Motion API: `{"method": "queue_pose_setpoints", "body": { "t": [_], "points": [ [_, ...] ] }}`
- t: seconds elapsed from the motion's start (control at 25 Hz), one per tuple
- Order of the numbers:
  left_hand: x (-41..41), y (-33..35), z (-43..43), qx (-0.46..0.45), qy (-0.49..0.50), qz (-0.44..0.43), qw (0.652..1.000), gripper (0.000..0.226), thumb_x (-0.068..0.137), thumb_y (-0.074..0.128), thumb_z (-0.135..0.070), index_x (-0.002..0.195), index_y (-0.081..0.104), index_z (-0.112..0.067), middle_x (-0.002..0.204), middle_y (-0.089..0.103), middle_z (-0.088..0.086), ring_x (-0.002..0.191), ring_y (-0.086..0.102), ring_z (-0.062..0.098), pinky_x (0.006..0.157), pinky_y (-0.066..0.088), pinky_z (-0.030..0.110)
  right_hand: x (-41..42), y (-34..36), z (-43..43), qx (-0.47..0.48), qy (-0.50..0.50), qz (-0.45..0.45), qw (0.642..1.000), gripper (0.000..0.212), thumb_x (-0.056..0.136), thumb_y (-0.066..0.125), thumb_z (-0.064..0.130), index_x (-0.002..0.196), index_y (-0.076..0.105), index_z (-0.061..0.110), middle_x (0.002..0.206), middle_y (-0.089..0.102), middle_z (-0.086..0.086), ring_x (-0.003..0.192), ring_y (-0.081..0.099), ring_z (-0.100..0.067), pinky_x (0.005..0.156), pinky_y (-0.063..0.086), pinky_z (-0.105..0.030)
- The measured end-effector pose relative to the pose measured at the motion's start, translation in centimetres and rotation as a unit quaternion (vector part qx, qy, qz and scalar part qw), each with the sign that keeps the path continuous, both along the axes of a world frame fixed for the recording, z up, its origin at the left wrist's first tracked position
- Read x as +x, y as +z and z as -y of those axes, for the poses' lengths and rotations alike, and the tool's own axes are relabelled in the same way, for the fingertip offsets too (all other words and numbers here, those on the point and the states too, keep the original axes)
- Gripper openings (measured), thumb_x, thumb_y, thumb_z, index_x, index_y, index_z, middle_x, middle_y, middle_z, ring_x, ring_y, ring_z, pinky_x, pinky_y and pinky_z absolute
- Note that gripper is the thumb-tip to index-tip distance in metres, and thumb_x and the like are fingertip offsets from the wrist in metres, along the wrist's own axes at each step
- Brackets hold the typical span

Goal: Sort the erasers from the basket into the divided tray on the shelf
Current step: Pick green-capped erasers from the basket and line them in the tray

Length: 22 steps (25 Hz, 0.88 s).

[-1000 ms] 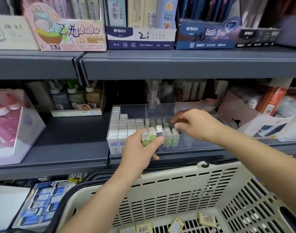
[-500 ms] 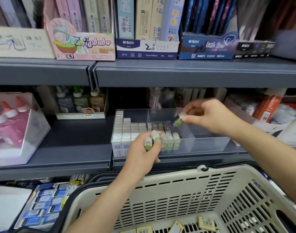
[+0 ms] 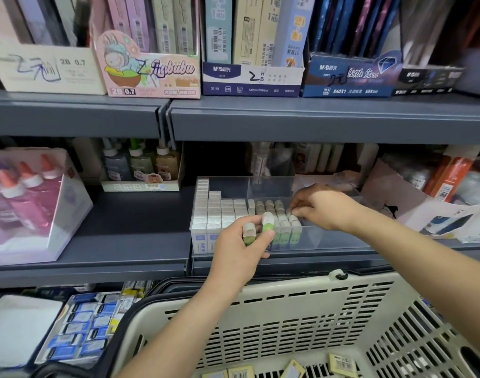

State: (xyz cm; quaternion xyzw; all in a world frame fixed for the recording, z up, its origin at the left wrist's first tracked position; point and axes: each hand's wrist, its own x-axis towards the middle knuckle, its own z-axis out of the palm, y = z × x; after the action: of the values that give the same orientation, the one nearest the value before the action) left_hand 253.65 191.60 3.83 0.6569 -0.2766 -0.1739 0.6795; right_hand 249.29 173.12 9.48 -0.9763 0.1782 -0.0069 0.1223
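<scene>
A clear divided tray (image 3: 329, 238) stands on the middle shelf. Its left part holds rows of white erasers (image 3: 214, 211); beside them stand several green-and-white erasers (image 3: 284, 230). My left hand (image 3: 239, 252) hovers at the tray's front, holding two green-and-white erasers (image 3: 267, 223) upright between thumb and fingers. My right hand (image 3: 323, 207) reaches into the tray from the right, fingertips pinched at the top of an eraser at the right end of the green rows. The beige basket (image 3: 288, 309) sits below, with several yellow-labelled erasers (image 3: 339, 362) on its floor.
The tray's right compartment (image 3: 339, 236) shows bare bottom. An upper shelf (image 3: 315, 118) overhangs the tray. A pink bottle box (image 3: 28, 203) stands left, a white carton (image 3: 424, 211) right. Blue eraser packs (image 3: 83, 331) lie on the lower shelf beside the basket.
My right hand, which held a green eraser above the tray, has come down to the right end of the green rows. My left hand stayed at the tray's front with its erasers.
</scene>
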Motion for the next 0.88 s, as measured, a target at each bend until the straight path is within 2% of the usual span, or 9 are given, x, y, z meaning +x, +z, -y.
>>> {"method": "queue_pose_setpoints", "body": {
  "t": [0.16,0.24,0.32,0.36,0.44,0.56,0.72,0.8,0.88],
  "points": [
    [-0.1,0.0,0.0,-0.005,0.007,0.005,1.000,0.027,0.085,0.067,-0.011,0.090,0.062,-0.036,0.085,0.069,-0.011,0.074,0.068,0.002,0.063,0.057,0.021,-0.2,0.2,-0.4,-0.050,0.010,-0.025,0.998,0.026,0.095,0.047,0.028,0.112,0.064,0.021,0.118,0.063,-0.005,0.107,0.055,-0.026,0.089,0.046,-0.033],
    [-0.2,0.1,0.0,-0.007,0.009,0.007,1.000,0.028,0.085,0.067,-0.010,0.089,0.061,-0.038,0.083,0.069,-0.012,0.073,0.067,0.002,0.062,0.057,0.021,-0.8,1.0,-1.1,-0.060,0.006,0.028,0.998,0.028,0.094,0.048,0.034,0.116,0.063,0.025,0.119,0.064,0.000,0.108,0.057,-0.023,0.090,0.047,-0.033],
    [-0.2,0.1,0.1,0.001,0.008,0.015,1.000,0.029,0.085,0.067,-0.011,0.088,0.061,-0.039,0.080,0.069,-0.012,0.071,0.067,0.002,0.063,0.058,0.024,-1.4,1.8,-2.2,0.012,0.031,0.108,0.994,0.026,0.090,0.054,0.038,0.110,0.067,0.028,0.103,0.069,0.008,0.093,0.062,-0.009,0.078,0.047,-0.021],
    [-0.3,0.1,0.0,0.007,0.004,0.022,1.000,0.029,0.085,0.067,-0.011,0.088,0.061,-0.039,0.080,0.069,-0.012,0.071,0.067,0.003,0.063,0.058,0.024,-1.7,1.9,-3.0,0.055,0.054,0.121,0.990,0.023,0.088,0.058,0.038,0.106,0.068,0.029,0.092,0.069,0.014,0.083,0.060,0.000,0.071,0.043,-0.014],
    [-0.5,0.2,0.0,0.010,-0.010,0.031,0.999,0.028,0.085,0.066,-0.010,0.090,0.061,-0.037,0.082,0.069,-0.008,0.072,0.067,0.007,0.059,0.056,0.020,-2.2,1.6,-4.8,0.079,0.091,0.102,0.987,0.016,0.087,0.061,0.032,0.100,0.068,0.028,0.077,0.061,0.020,0.074,0.054,0.007,0.065,0.038,-0.011],
    [-0.6,0.4,-0.2,0.014,0.006,0.051,0.999,0.022,0.086,0.065,-0.017,0.087,0.059,-0.038,0.084,0.067,-0.008,0.065,0.064,0.005,0.054,0.050,0.014,-2.4,1.9,-5.6,0.068,0.095,0.115,0.986,0.005,0.087,0.061,0.026,0.087,0.065,0.029,0.072,0.057,0.021,0.071,0.054,0.004,0.066,0.040,-0.017],
    [-0.3,0.1,-0.3,0.051,0.064,0.100,0.992,0.012,0.088,0.061,-0.032,0.084,0.050,-0.032,0.072,0.058,-0.010,0.062,0.052,0.005,0.059,0.043,0.017,-2.9,4.5,-3.3,0.156,0.042,0.173,0.972,0.009,0.084,0.065,0.022,0.077,0.064,0.028,0.078,0.071,0.002,0.076,0.068,-0.015,0.082,0.054,-0.038],
    [-0.4,0.1,-0.4,0.052,0.066,0.105,0.991,0.016,0.088,0.058,-0.032,0.086,0.042,-0.031,0.067,0.048,-0.008,0.052,0.041,0.002,0.053,0.039,0.015,-2.8,5.0,-1.6,0.137,0.001,0.198,0.971,0.017,0.085,0.064,0.015,0.075,0.061,0.029,0.082,0.072,-0.001,0.081,0.068,-0.019,0.086,0.053,-0.041],
    [-0.6,0.3,-0.6,0.024,0.055,0.108,0.992,0.014,0.087,0.050,-0.031,0.086,0.038,-0.027,0.068,0.040,-0.009,0.052,0.036,0.000,0.054,0.037,0.018,-2.2,4.6,-0.5,0.100,-0.040,0.210,0.972,0.017,0.086,0.062,0.013,0.079,0.061,0.028,0.086,0.071,0.000,0.086,0.067,-0.021,0.088,0.052,-0.038]
  ]
}}
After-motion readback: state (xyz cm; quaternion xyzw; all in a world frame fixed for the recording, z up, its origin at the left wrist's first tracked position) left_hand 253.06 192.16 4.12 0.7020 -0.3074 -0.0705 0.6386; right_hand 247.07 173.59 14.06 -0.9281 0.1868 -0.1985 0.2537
